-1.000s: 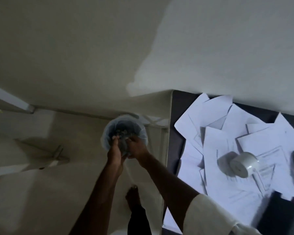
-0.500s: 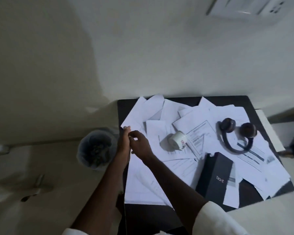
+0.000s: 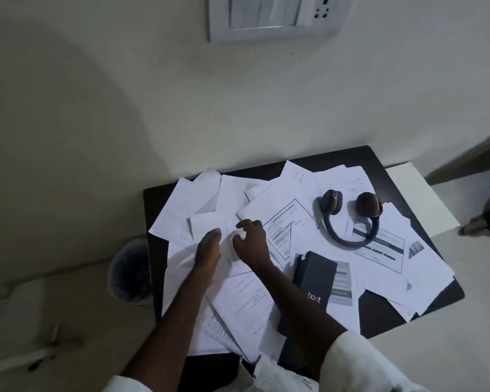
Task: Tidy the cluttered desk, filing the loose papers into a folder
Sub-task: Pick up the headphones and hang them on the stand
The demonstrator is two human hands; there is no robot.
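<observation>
Loose white papers (image 3: 269, 295) lie scattered in overlapping layers over a small dark desk (image 3: 379, 306). One of them is a printed certificate (image 3: 283, 222). My left hand (image 3: 208, 247) lies flat on the papers at the middle left, fingers together, holding nothing. Just to its right, my right hand (image 3: 251, 241) is curled over a small white cup (image 3: 236, 237). Only a sliver of the cup shows under the fingers.
Dark headphones (image 3: 348, 219) and a black box (image 3: 314, 278) sit on top of the papers at the right. A lined waste bin (image 3: 130, 273) stands on the floor left of the desk. A white surface (image 3: 416, 199) adjoins the desk's right side, and a switch panel (image 3: 275, 18) is on the wall.
Both hands came up from the waste bin on the floor and moved right onto the desk. The right hand now covers the white cup, which stood free before.
</observation>
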